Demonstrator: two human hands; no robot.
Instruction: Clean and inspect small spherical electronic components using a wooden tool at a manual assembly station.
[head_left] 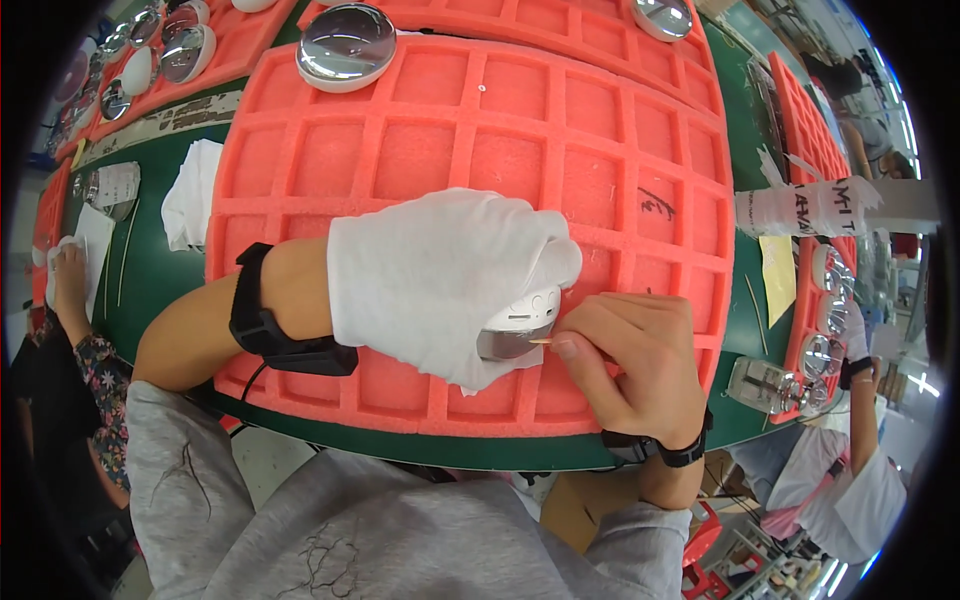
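My left hand (450, 275), in a white cloth glove, is closed around a rounded white device (525, 312) with small openings in its shell and a shiny grey face. The glove covers most of the device. My bare right hand (640, 365) pinches a thin wooden stick (540, 341) between thumb and forefinger. The stick's tip is at the edge of the shiny face; whether it touches cannot be made out. Both hands are above a red foam tray (330, 160) divided into square pockets. At its far left edge sits another white device with a mirrored dome (347, 48).
Below the trays is a green table (150, 240). A white cloth (192, 195) lies left of the tray. Rightward are a tape-wrapped post (810, 208), yellow paper (777, 278) and a clear glass bottle (762, 385). Co-workers' hands show at left (68, 285) and right (858, 340).
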